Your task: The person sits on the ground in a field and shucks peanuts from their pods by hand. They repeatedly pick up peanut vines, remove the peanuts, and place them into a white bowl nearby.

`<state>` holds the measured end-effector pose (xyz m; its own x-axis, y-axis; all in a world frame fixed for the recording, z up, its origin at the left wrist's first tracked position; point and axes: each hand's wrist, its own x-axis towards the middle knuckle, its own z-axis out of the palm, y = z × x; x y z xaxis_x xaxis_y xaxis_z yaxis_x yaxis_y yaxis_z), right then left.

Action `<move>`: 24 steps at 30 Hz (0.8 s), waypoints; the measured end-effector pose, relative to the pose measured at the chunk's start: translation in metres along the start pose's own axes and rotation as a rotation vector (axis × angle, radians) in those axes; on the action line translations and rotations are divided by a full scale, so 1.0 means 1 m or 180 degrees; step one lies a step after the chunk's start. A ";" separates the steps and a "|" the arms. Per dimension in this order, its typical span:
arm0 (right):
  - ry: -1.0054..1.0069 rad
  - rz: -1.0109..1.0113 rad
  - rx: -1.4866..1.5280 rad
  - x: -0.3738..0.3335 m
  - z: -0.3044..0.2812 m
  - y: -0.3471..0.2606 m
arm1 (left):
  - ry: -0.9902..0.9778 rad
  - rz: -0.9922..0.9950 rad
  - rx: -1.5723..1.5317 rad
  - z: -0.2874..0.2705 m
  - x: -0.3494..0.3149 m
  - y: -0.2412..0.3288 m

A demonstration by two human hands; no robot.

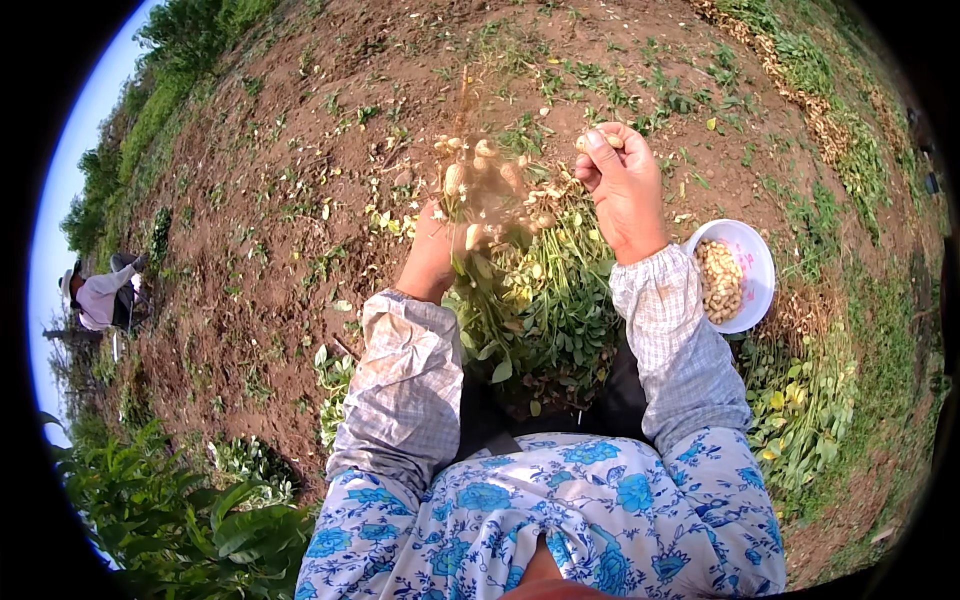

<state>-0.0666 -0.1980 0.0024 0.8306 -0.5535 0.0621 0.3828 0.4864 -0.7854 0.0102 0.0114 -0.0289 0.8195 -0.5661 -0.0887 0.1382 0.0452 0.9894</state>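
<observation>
My left hand (430, 252) is closed round the stems of a peanut plant (482, 275), roots up, its fingers partly hidden behind leaves and pods. Pale peanut pods (456, 180) hang in a cluster among the roots above that hand, slightly blurred. Apart from the plant and to its right, my right hand (625, 185) is raised with a peanut pod (607, 142) pinched between thumb and fingers. More pulled peanut plants (565, 270) lie in a leafy heap between my forearms, some pods showing at their root ends.
A white bucket (757, 275) partly filled with peanuts stands right of my right forearm. Behind it lie more uprooted plants (800, 400). Brown soil (290, 200) with scattered leaves spreads ahead. Another person (100, 297) sits far left. Leafy bushes (200, 520) grow at the lower left.
</observation>
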 end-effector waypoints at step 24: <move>-0.1251 0.1121 -0.0764 -0.028 0.013 0.027 | -0.0874 0.0319 0.0426 -0.013 -0.013 0.025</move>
<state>-0.0746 -0.1605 -0.0128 0.9967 -0.0711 -0.0405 -0.0084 0.4035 -0.9150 0.0102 0.0300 -0.0048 0.6421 -0.7661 0.0264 -0.0249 0.0136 0.9996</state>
